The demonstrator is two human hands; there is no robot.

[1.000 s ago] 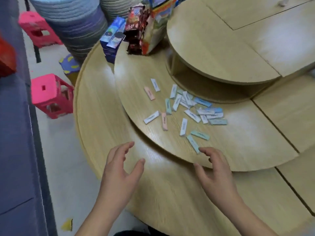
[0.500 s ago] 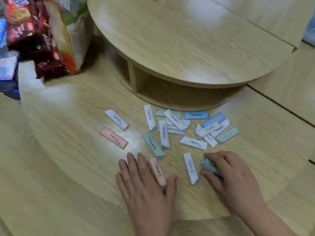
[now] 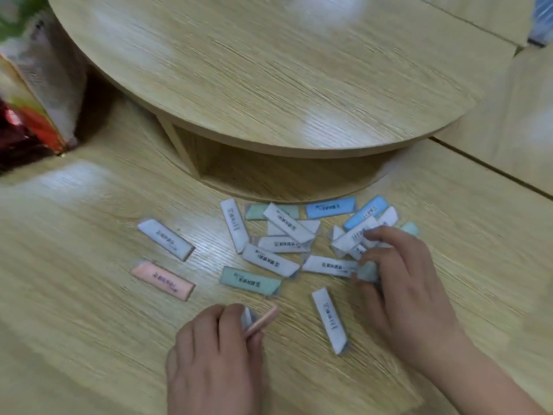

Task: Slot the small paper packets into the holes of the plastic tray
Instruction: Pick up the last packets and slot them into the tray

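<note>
Two packets at least are in hand. The left grip [image 3: 215, 363] pinches a slim pink paper packet [image 3: 264, 319] between thumb and curled fingers, tilted up on edge off the pale wooden surface [image 3: 89, 339]. Something white may sit behind it, but blur hides that. The right grip [image 3: 401, 292] curls round a pale green paper packet [image 3: 366, 272], and its fingertips [image 3: 383, 236] touch the white paper packets [image 3: 353, 238] just beyond. Other loose packets lie ahead of both grips, and one long white packet [image 3: 329, 320] lies between them. No plastic tray is in view, so this reads as gathering rather than slotting. Done well, each packet would be lifted by one end, stacked lengthwise and flat against the last, and held lightly so the paper does not crease. The long white packet looks the easiest next pick.
</note>
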